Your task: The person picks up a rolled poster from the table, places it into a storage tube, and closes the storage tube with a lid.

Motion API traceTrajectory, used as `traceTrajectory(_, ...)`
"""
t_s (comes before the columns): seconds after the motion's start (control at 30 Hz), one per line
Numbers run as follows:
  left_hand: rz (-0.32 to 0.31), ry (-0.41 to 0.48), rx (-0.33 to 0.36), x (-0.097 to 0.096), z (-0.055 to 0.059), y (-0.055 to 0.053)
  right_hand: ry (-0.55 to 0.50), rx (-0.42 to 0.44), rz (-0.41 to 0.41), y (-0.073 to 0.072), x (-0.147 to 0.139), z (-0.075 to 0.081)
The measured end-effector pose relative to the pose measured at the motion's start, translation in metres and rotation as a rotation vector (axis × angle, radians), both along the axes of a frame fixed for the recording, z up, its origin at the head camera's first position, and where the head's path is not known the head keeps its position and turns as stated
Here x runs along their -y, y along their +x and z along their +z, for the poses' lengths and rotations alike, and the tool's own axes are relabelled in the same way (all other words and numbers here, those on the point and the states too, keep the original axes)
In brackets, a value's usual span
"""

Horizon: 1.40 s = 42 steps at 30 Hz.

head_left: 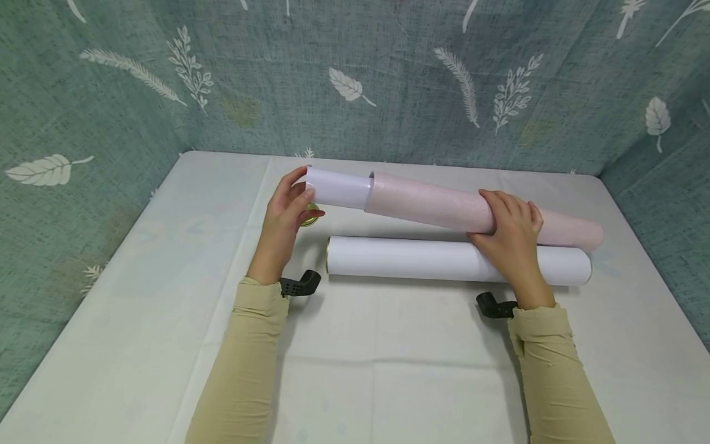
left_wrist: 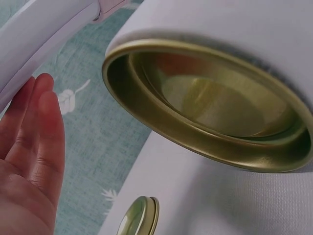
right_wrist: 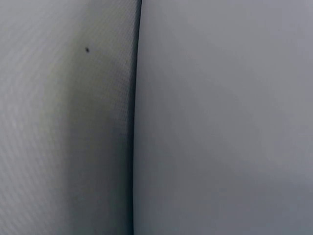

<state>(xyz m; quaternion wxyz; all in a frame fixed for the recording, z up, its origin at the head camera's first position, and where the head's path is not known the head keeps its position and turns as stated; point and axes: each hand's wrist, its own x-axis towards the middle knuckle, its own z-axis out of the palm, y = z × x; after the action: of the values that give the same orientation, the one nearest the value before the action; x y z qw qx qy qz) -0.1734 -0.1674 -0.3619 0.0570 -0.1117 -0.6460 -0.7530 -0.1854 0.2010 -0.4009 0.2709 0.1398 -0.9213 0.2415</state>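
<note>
In the head view my left hand pinches the left end of a rolled white sheet between thumb and fingers. This white roll sticks out of a longer pink roll, whose body my right hand grips from above toward its right part. The left wrist view has the left hand's fingers under the white roll. In front of the rolls lies a white tube with a gold metal rim; its recessed gold end fills much of the left wrist view. How far the white roll reaches inside is hidden.
A round gold lid stands on the table beside the left hand, partly covered by its fingers. The white tablecloth spreads around the rolls. A green leaf-patterned cloth rises behind the table. The right wrist view shows only tablecloth and the tube's side.
</note>
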Motion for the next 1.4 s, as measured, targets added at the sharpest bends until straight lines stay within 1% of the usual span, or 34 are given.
traceTrajectory(0.27, 0.001, -0.041, 0.011, 0.0, 0.0, 0.001, 0.004, 0.009, -0.001, -0.001, 0.0, -0.001)
traceTrajectory(0.5, 0.007, -0.048, 0.005, -0.001, -0.001, 0.001, 0.004, 0.013, -0.005, 0.0, -0.001, -0.003)
traceTrajectory(0.77, -0.034, -0.05, 0.026, 0.002, -0.014, -0.011, 0.001, 0.032, -0.016, 0.003, 0.0, -0.001)
traceTrajectory(0.87, -0.041, -0.063, 0.023, 0.001, -0.015, -0.012, 0.003, 0.032, -0.019, 0.003, 0.0, -0.002)
traceTrajectory(1.03, -0.05, -0.072, 0.023, 0.001, -0.014, -0.012, -0.001, 0.019, -0.014, 0.003, 0.0, -0.004)
traceTrajectory(1.17, -0.065, -0.104, 0.026, -0.001, -0.012, -0.011, -0.007, 0.016, -0.008, 0.002, 0.0, -0.003)
traceTrajectory(1.27, -0.073, -0.126, 0.027, -0.003, -0.008, -0.008, -0.006, 0.012, -0.005, 0.002, 0.0, -0.002)
traceTrajectory(1.4, -0.075, -0.126, 0.026, -0.005, 0.0, -0.002, -0.006, 0.002, -0.002, 0.001, 0.001, -0.001)
